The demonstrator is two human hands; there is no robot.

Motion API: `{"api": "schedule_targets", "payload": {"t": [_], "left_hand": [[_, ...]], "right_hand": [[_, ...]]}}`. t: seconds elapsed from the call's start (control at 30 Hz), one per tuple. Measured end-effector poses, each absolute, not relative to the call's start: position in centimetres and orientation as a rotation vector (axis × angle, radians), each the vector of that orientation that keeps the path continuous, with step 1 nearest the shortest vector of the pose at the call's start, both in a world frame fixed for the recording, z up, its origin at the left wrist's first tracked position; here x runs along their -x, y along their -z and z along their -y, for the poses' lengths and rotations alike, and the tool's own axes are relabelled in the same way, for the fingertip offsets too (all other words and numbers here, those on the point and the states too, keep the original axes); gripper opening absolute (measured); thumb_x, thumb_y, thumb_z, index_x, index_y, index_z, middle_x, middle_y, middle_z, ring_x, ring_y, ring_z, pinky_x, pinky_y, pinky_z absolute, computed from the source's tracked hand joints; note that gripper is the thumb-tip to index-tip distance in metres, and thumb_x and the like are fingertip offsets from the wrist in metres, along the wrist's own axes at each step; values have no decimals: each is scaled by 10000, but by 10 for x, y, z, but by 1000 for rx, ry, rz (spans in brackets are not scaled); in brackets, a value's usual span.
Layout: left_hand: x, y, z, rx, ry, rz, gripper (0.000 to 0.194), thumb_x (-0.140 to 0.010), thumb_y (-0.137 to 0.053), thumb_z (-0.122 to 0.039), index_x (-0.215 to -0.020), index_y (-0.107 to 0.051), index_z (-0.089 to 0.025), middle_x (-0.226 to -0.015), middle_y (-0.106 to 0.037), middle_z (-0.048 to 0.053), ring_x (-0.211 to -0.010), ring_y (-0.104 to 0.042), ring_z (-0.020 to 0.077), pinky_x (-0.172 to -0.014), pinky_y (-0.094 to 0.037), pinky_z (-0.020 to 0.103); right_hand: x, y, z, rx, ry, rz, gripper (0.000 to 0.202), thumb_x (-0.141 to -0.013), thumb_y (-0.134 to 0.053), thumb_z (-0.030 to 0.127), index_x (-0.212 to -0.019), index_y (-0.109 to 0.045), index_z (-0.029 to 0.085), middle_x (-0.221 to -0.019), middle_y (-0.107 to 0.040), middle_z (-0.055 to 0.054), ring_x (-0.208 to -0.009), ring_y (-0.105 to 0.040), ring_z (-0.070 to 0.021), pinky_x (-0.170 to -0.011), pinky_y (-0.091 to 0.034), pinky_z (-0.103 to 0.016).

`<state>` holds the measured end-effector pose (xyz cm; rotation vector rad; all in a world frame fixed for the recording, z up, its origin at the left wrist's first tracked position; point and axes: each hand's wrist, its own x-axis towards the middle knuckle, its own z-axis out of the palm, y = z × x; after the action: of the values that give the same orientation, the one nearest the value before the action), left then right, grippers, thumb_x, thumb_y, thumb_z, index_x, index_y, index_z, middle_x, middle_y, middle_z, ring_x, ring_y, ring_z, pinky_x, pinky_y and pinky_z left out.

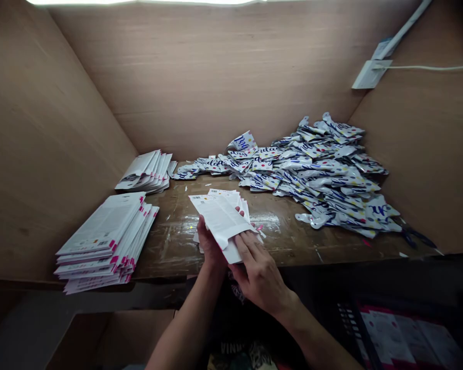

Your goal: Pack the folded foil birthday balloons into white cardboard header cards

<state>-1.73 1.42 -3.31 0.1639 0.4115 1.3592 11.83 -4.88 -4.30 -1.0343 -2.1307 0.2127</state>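
The left hand (212,245) cups a white envelope (220,218) above the table's (173,226) near part, fingers curled round its edges; the right hand's (261,272) fingers, close together, grip its near end. This envelope partly hides loose envelopes (235,197) just beyond it. To the left lie a tall stack (104,226) and, behind it, a smaller pile (146,169); on the right, a big heap of printed packets (324,177) spreads beneath the back wall (216,77), a dark-handled tool (422,237) just beside
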Motion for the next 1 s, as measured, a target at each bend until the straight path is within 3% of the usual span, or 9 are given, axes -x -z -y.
{"api": "schedule_targets", "payload": {"t": [0.23,0.47,0.53,0.63,0.77,0.83,0.9,1.0], "left_hand": [[12,44,-11,-208,-1299,-365,838,-809,-652,-796,-1308,-704,-125,-1277,-750,207,-1303,-643,459,-1093,-506,619],[23,31,-38,-250,-1366,-371,745,-851,-688,-731,-1266,-706,-113,-1267,-748,202,-1244,-684,407,-1073,-541,576],[25,26,-50,-253,-1359,-367,746,-864,-683,-720,-1284,-698,-103,-1247,-751,205,-1190,-710,380,-1053,-559,568],[26,23,-69,-283,-1354,-363,671,-891,-684,-666,-1227,-719,-86,-1126,-779,199,-1058,-753,356,-1005,-586,557],[56,28,-102,-259,-1446,-391,516,-899,-702,-599,-1088,-749,-121,-942,-797,129,-855,-772,296,-922,-617,491],[87,32,-119,-207,-1615,-417,467,-906,-687,-588,-1042,-750,-146,-893,-791,93,-771,-763,261,-867,-629,447],[118,38,-131,-154,-1790,-438,450,-912,-663,-592,-1031,-748,-167,-879,-783,68,-739,-759,243,-827,-635,420],[146,47,-140,-108,-1929,-470,462,-890,-678,-611,-1067,-741,-188,-889,-779,53,-763,-767,244,-811,-637,402]], "right_hand": [[-105,36,27,1062,-293,2247,405,-993,-625,273,-1388,-593,193,-1362,-634,-192,-1267,-577,-407,-1079,-514,-630],[-114,18,-1,962,-476,2253,364,-1016,-465,101,-1294,-651,243,-1152,-695,-111,-1068,-642,-288,-939,-566,-438],[-113,14,-12,965,-521,2288,327,-1028,-548,207,-1339,-639,247,-1218,-695,-120,-1100,-652,-293,-955,-566,-438],[-101,11,-39,960,-508,2260,471,-982,-679,439,-1400,-621,229,-1280,-693,-145,-1169,-649,-326,-1043,-527,-490],[-82,8,-89,868,-674,2386,446,-923,-729,565,-1179,-743,200,-1049,-765,-102,-949,-703,-288,-871,-571,-415],[-72,6,-120,762,-784,2421,383,-958,-689,556,-1099,-766,209,-918,-767,-54,-830,-701,-250,-793,-569,-375],[-56,5,-157,816,-717,2316,346,-1023,-605,475,-1205,-741,215,-929,-773,-45,-839,-706,-242,-832,-568,-382],[-20,10,-221,1189,-261,2288,581,-1008,-571,263,-1563,-490,114,-1287,-723,-196,-1148,-672,-311,-1057,-492,-449]]}}
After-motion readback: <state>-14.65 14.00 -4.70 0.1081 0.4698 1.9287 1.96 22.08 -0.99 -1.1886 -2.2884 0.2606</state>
